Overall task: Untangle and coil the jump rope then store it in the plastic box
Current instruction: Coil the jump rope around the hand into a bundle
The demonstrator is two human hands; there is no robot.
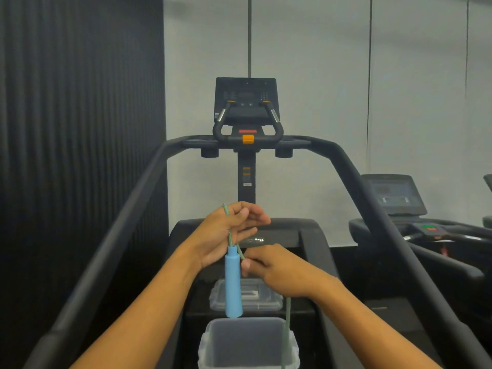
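My left hand [229,233] is raised with its fingers spread and straight, and the green jump rope [229,237] runs over the back of it and down. A light blue handle [233,283] hangs from that rope below the hand. My right hand [271,267] pinches the rope just right of the handle's top. Another stretch of rope [287,328] drops from under my right wrist into the open plastic box [205,344] on the treadmill belt below.
The box's clear lid [269,303] lies on the belt beyond the box. Black treadmill rails [125,222] run along both sides, with the console [246,102] ahead. A second treadmill [415,209] stands at the right. A dark ribbed wall is on the left.
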